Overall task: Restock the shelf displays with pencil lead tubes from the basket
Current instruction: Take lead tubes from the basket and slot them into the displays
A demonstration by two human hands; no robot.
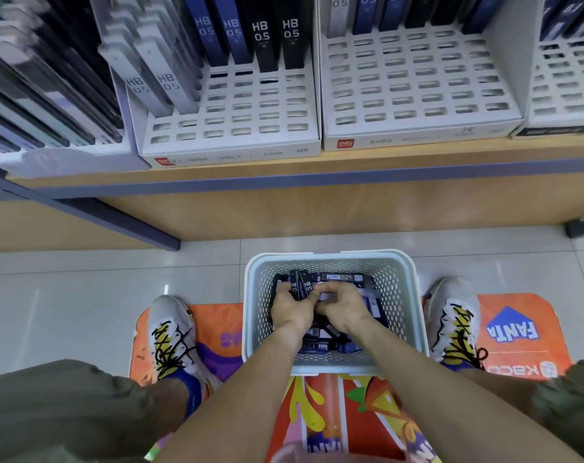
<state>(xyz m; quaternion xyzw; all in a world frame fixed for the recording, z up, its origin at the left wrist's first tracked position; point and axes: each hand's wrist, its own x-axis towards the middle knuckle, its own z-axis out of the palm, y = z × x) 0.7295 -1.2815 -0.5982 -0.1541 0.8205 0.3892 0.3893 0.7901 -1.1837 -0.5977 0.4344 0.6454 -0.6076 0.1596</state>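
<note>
Down in the white perforated basket (pixel 334 262), both hands work among the loose pencil lead tubes (pixel 342 277). The left hand (pixel 292 310) has its fingers curled round 2 black tubes (pixel 300 288) printed HB 0.5, standing them upright above its knuckles. The right hand (pixel 342 307) sits just beside it, touching it, fingers curled down onto a pale tube; how firm that grip is cannot be told.

These look like flat, rigid plastic cases: light, stiff, and probably smooth enough to slide against each other when stacked. Pinching across the broad flat faces near the middle should hold several together; gripping by the narrow edges would likely let them fan out or slip.

Well above and beyond the hands, the white slotted display trays (pixel 232 128) on the shelf have many open slots in their front rows.
</note>
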